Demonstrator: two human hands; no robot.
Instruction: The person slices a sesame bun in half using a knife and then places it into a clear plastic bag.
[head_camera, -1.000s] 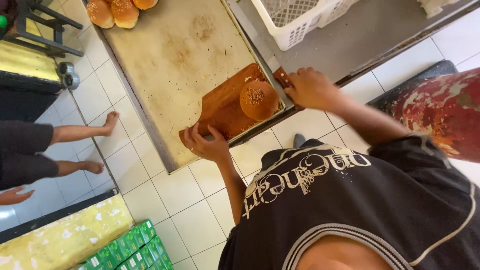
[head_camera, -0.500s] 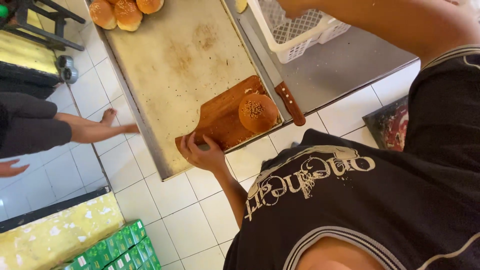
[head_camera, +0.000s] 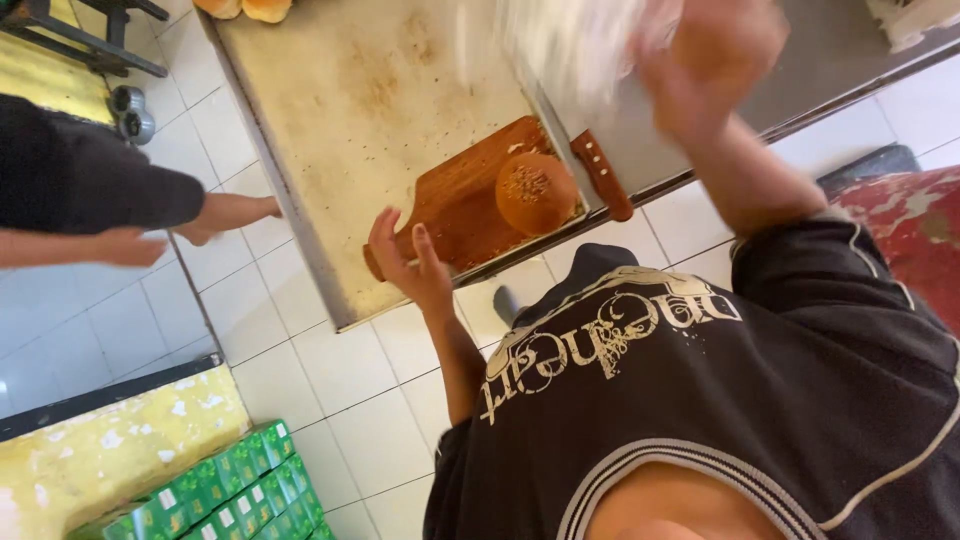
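A round brown bun (head_camera: 535, 192) with seeds on top sits on a wooden cutting board (head_camera: 462, 210), which lies on a large worn metal tray (head_camera: 370, 90). My left hand (head_camera: 405, 258) rests over the board's handle at the tray's near edge, thumb and fingers loosely around it. A knife with a brown riveted handle (head_camera: 603, 172) lies just right of the board. My right hand (head_camera: 715, 60) is raised above the counter and badly blurred, next to a blurred white thing (head_camera: 570, 40). What it holds, if anything, is unclear.
More buns (head_camera: 245, 8) sit at the tray's far end. Another person in black (head_camera: 90, 180) stands at the left, a bare foot (head_camera: 230, 212) on the white tiles. Green boxes (head_camera: 220, 490) and a yellow surface (head_camera: 110, 450) lie at lower left, a red patterned mat (head_camera: 905, 225) at right.
My right hand left the knife handle and rose toward the white basket area, now blurred in motion. My left hand stayed at the board's handle. The other person stepped closer.
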